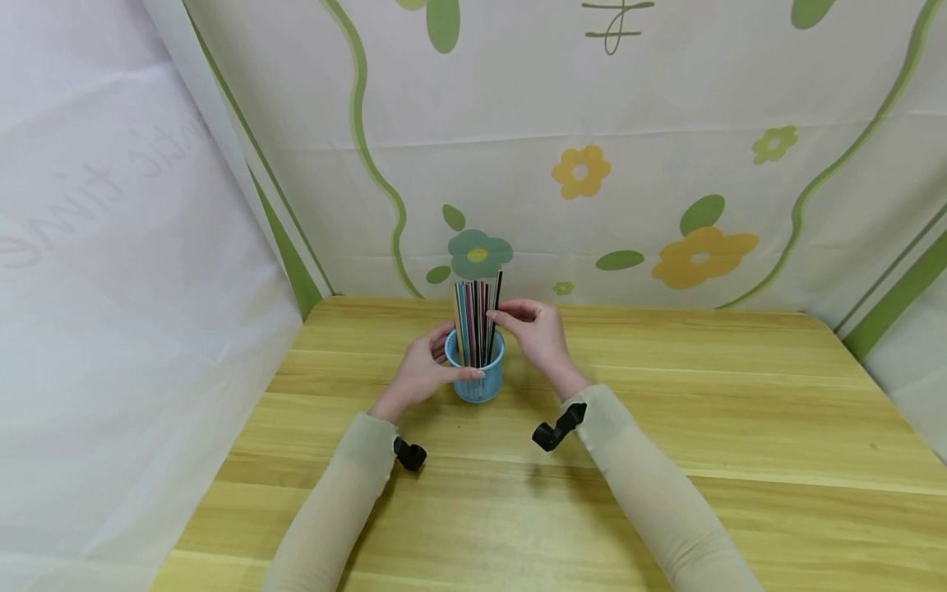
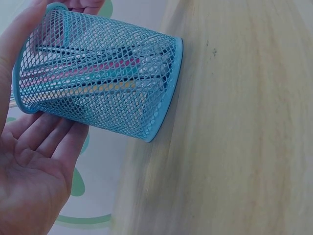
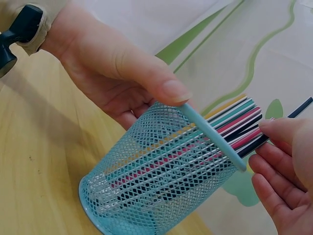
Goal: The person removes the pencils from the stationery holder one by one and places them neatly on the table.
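A light blue mesh pen cup (image 1: 478,385) stands upright on the wooden table. It holds several slim, pencil-like sticks (image 3: 230,125) in yellow, teal, pink and black; their exact kind cannot be told. My left hand (image 1: 425,367) grips the cup, its thumb along the near rim and its fingers about the far left side. Between thumb and index finger, my right hand (image 1: 538,333) pinches a black stick (image 1: 499,288) at the cup's right side. That stick reaches higher than the others, and its lower part is still inside the cup. In the left wrist view, coloured lengths show through the mesh (image 2: 112,107).
The wooden table (image 1: 666,395) spreads around the cup on all sides. Behind its far edge hangs a white cloth (image 1: 503,181) printed with flowers and leaves. Another white cloth (image 1: 133,329) hangs at the left. Black camera mounts (image 1: 558,427) sit on both wrists.
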The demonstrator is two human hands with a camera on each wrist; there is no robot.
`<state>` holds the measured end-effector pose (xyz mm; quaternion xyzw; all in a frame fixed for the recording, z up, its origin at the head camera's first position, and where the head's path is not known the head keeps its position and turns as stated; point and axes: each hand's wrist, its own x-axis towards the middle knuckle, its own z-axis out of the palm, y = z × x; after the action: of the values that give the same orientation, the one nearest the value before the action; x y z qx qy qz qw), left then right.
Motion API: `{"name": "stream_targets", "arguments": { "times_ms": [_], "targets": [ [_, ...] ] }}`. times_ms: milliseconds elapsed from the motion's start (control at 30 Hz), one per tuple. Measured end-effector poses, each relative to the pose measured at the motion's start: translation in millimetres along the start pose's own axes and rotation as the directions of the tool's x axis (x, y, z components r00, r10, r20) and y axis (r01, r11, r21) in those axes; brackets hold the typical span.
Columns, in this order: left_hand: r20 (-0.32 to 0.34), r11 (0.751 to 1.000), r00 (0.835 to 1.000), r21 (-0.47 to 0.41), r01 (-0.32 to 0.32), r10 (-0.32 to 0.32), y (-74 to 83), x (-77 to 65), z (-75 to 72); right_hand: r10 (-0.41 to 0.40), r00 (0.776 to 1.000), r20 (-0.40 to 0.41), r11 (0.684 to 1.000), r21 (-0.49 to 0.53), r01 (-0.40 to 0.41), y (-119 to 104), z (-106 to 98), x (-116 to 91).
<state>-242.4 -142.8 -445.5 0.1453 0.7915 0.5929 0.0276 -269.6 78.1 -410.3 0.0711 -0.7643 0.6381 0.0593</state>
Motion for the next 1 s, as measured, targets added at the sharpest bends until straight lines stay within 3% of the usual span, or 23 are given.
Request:
{"name": "stream_targets", "arguments": {
  "times_ms": [1000],
  "targets": [
    [0.008,1.000,1.000,-0.003,0.023,-0.023,3.0,-1.4,-0.7,-0.051,0.998,-0.027,0.998,0.036,0.052,-24.2,-12.3,0.7]
  ]
}}
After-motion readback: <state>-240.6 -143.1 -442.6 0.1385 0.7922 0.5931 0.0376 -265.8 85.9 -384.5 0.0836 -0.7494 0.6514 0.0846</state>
